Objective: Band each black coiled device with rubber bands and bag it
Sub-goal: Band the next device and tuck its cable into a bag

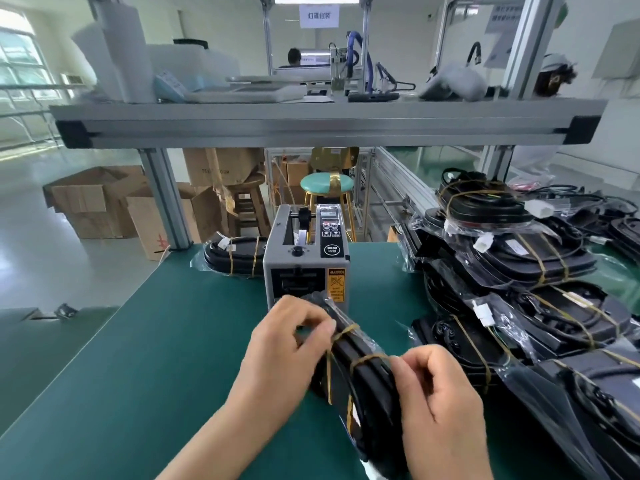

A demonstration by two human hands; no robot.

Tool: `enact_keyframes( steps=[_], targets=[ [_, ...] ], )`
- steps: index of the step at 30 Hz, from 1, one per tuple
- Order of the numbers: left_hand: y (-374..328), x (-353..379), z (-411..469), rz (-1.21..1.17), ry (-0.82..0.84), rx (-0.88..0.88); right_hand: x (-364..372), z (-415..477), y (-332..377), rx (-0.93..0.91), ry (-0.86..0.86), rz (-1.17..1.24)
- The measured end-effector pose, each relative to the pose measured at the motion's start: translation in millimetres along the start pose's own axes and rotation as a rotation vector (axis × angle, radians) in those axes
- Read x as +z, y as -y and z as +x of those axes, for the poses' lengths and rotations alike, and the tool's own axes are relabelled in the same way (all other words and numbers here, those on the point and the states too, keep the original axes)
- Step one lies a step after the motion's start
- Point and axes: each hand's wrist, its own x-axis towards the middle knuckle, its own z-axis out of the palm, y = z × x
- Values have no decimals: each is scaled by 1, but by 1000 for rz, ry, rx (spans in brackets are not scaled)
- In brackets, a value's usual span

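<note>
On the green desk [145, 341], just before the tape dispenser [304, 261], the left hand [280, 344] grips the black coiled device [363, 379]; fingers of the right hand [440, 393] pinch its rubber band [369, 358]. Banding seems underway; next, seat the band squarely.

Tape dispenser [306, 258] ahead, device stacks [519, 271] right.

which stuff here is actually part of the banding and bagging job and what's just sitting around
Part of the job:
- black coiled device, held by left hand
- rubber bands on it, one pinched by right hand
- pile of bagged devices

Just sitting around:
- tape dispenser
- cardboard boxes
- stool
</note>
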Motion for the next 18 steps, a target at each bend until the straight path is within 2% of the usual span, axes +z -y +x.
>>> enact_keyframes(
  steps=[3, 6, 8, 10, 18],
  targets=[
    [25, 0, 40, -264, -245, -443, 1, -3, -5, -8, -102, -6],
    [39, 6, 72, -566, -278, -747, 6, -6, -5, -22, -140, 9],
    [42, 10, 83, -654, -275, -879, 10, -6, -4, -33, -146, 34],
    [41, 12, 90, -663, -275, -927, 12, -7, -2, -31, -157, 67],
    [33, 24, 87, -705, -374, -928, 8, -8, -1, -33, -121, 101]
  ],
)
